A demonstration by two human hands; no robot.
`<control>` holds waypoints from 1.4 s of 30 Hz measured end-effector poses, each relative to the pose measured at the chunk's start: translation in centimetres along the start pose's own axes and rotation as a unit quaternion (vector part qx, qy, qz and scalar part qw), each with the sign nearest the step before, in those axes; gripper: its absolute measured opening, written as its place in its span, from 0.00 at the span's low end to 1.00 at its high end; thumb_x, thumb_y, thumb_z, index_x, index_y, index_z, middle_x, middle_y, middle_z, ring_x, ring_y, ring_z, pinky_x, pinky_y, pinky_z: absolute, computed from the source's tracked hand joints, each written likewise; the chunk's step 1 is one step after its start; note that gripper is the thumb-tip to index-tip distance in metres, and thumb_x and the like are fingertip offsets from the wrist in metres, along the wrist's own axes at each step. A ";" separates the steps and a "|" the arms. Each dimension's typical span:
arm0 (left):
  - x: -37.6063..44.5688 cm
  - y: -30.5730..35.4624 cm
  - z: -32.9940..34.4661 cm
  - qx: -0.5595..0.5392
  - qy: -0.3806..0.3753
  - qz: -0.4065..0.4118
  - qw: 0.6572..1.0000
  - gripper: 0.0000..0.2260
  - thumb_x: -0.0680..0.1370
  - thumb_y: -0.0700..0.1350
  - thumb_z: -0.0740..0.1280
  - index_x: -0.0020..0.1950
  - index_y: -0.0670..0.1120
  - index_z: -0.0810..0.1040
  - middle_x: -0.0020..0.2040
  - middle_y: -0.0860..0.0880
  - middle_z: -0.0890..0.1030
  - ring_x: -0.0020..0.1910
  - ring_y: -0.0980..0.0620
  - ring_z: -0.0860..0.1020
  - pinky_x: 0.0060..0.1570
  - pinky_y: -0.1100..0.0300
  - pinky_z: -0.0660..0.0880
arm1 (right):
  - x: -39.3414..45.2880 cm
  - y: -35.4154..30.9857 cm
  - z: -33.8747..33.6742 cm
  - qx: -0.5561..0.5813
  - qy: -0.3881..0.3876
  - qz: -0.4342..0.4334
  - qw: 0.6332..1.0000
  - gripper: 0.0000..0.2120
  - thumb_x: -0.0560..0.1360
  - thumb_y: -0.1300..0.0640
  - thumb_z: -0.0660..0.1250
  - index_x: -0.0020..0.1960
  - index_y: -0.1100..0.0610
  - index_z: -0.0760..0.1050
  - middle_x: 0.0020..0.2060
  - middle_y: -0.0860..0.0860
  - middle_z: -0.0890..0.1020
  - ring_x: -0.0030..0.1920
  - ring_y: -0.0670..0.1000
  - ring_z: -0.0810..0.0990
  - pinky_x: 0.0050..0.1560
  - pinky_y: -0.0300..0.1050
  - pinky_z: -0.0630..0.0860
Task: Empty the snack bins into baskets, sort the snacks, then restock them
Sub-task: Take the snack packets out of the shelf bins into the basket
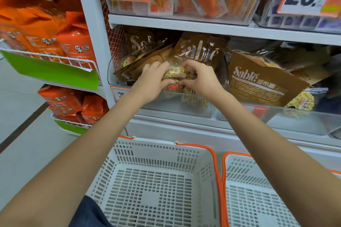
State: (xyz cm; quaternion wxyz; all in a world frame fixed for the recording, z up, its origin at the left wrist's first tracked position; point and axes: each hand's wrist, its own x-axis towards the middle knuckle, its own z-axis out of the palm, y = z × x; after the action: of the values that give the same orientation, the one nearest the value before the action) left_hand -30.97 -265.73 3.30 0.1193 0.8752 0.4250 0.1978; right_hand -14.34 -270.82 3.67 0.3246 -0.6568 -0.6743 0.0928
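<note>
Both hands — left hand [149, 81], right hand [200, 79] — grip a crinkly clear-and-brown Sablé cookie packet [180, 72] inside the clear plastic shelf bin [177, 108]. Neighbouring brown packets [262, 81] crowd it. Below stand two perforated white plastic baskets [156, 180], orange-rimmed.

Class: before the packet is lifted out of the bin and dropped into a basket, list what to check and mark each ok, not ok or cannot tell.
1. Left hand grips the Sablé packet: ok.
2. Right hand grips it too: ok.
3. White basket sits below the bin: ok.
4. Basket has room: ok.
5. Packet free of neighbouring packets: cannot tell.
</note>
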 end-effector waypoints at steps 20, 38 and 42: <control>-12.6 5.3 -5.6 0.037 0.193 0.107 0.975 0.15 0.75 0.49 0.67 0.57 0.41 0.75 0.54 0.42 0.74 0.54 0.42 0.68 0.53 0.61 0.60 | -11.3 -6.9 -2.3 0.121 0.142 -0.096 0.978 0.17 0.70 0.62 0.72 0.58 0.55 0.76 0.54 0.45 0.80 0.57 0.45 0.77 0.60 0.38 0.71; -23.7 -4.4 21.7 -0.130 -0.210 -0.234 0.940 0.23 0.75 0.50 0.70 0.68 0.45 0.70 0.64 0.46 0.72 0.63 0.47 0.70 0.61 0.56 0.69 | -24.2 7.7 20.6 0.195 -0.229 0.255 0.919 0.23 0.72 0.64 0.70 0.65 0.53 0.72 0.62 0.50 0.75 0.60 0.51 0.73 0.56 0.38 0.68; -19.8 -3.9 19.5 -0.156 -0.121 -0.213 0.957 0.29 0.73 0.49 0.72 0.71 0.47 0.67 0.70 0.48 0.67 0.69 0.49 0.66 0.67 0.56 0.65 | -20.5 6.5 16.0 0.169 -0.116 0.188 0.961 0.22 0.75 0.61 0.68 0.68 0.52 0.70 0.65 0.48 0.74 0.67 0.50 0.71 0.66 0.42 0.66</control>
State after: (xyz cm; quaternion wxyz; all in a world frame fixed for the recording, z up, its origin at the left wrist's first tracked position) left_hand -36.05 -279.81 -20.41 0.3444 0.7525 0.5474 0.1243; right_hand -19.44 -284.62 -18.67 0.3272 -0.6919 -0.5465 0.3400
